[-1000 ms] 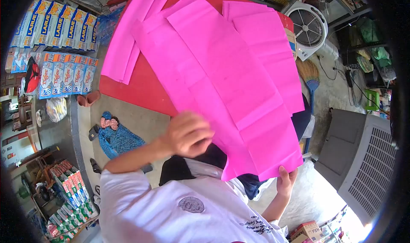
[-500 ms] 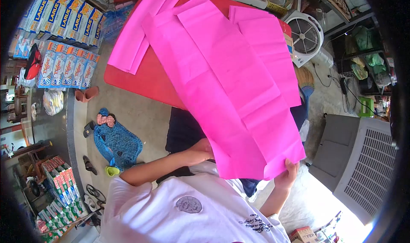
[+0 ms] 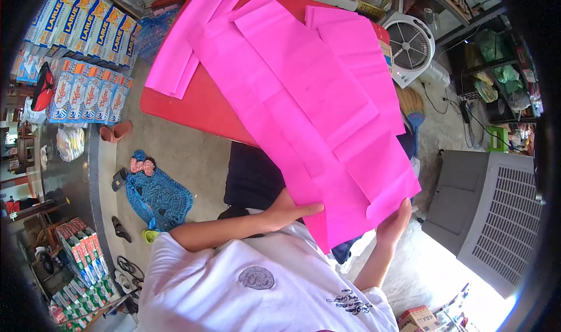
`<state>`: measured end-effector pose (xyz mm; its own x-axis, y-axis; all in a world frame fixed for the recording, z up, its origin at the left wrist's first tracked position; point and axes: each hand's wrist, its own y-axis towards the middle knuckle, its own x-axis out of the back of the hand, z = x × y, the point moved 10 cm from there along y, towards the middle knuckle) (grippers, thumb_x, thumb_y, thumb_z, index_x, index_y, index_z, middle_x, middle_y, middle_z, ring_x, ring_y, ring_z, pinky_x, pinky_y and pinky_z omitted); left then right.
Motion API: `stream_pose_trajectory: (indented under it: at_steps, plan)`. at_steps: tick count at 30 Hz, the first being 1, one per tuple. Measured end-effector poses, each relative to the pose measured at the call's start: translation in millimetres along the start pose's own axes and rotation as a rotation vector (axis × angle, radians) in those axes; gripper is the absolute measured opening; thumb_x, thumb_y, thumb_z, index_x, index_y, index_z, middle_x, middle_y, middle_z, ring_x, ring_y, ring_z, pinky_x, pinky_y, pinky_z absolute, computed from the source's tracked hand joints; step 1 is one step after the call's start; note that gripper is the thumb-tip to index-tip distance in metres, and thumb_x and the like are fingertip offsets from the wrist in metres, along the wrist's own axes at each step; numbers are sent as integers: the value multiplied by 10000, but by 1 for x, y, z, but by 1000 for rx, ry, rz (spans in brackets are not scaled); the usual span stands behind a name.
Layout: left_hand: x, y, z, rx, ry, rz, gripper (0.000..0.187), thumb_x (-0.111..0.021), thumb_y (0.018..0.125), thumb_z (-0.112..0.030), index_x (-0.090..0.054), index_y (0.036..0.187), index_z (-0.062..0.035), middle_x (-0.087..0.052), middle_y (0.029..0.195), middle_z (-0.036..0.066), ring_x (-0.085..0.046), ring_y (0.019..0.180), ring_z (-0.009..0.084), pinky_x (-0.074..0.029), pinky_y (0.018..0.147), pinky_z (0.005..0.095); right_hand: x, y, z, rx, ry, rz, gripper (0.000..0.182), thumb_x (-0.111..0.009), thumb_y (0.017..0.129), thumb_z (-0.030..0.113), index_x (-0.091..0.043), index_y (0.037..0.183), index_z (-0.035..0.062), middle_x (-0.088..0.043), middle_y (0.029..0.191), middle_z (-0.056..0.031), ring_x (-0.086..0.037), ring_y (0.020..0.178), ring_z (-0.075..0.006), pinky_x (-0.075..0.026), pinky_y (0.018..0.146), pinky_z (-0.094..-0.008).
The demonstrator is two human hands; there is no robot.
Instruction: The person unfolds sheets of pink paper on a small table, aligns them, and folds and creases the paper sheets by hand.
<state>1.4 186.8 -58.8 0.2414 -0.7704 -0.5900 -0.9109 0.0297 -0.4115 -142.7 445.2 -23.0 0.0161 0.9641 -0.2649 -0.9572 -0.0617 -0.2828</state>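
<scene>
A long, creased bright pink paper sheet [image 3: 304,133] stretches from the red table [image 3: 193,119] toward my lap, with folded layers along its length. My left hand [image 3: 289,210] grips its near left edge, thumb on top and fingers hidden underneath. At the near right edge, my right hand [image 3: 392,224] holds the sheet along its border; its other fingers are partly hidden. Near the right hand, a flap of the sheet curls up slightly. More folded pink paper [image 3: 356,57] lies at the table's right, and a narrow folded strip [image 3: 181,57] at its left.
A white fan [image 3: 409,44] and a broom [image 3: 414,113] stand right of the table. Further right is a grey air cooler [image 3: 491,215]. Stacked beer cartons [image 3: 87,87] fill the left side. A blue mat [image 3: 158,189], sandals [image 3: 121,230] and slippers [image 3: 115,132] lie on the floor.
My left hand has moved right, its thumb now over the sheet. My right hand has shifted slightly up along the edge. The sheet's near end has tilted and narrowed.
</scene>
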Motion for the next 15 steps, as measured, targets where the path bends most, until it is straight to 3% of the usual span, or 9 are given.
stream_pose_trajectory:
  at_steps: [1,5,9,12,15]
  plan:
    - [0,0,0,-15,29,-41,572,-816,961,-148,-527,1441,-30,-653,1340,77,-627,1245,175,-530,1056,357,5,-4,1,76,-70,-7,478,-548,1103,361,-558,1447,28,-674,1294,-75,-673,1170,-179,-548,998,-355]
    - [2,0,-14,-63,173,-165,517,-812,959,-128,-560,1398,-21,-669,1287,79,-641,1193,159,-542,1030,346,-20,-31,-12,54,125,230,559,-527,1112,376,-465,1547,30,-633,1403,-82,-642,1253,-206,-544,1032,-367]
    - [14,-7,-5,1,76,-254,470,-793,969,-106,-577,1376,-13,-681,1253,83,-657,1174,164,-554,1017,359,-39,-29,-11,-50,188,469,837,-717,970,337,-326,1612,-31,-599,1441,-152,-612,1318,-247,-511,1119,-427]
    - [20,-24,-11,-45,-128,-261,443,-757,985,-77,-568,1379,-8,-678,1270,95,-669,1183,186,-565,1009,378,-36,-8,17,129,51,360,943,-768,887,209,-261,1637,-52,-612,1411,-162,-646,1264,-243,-514,1104,-406]
    - [15,-49,-40,-45,-340,-254,428,-724,996,-51,-558,1388,-9,-672,1286,107,-679,1187,213,-570,1013,400,-57,3,42,246,-434,429,940,-814,875,128,-293,1646,-5,-652,1239,-103,-663,1087,-204,-528,989,-361]
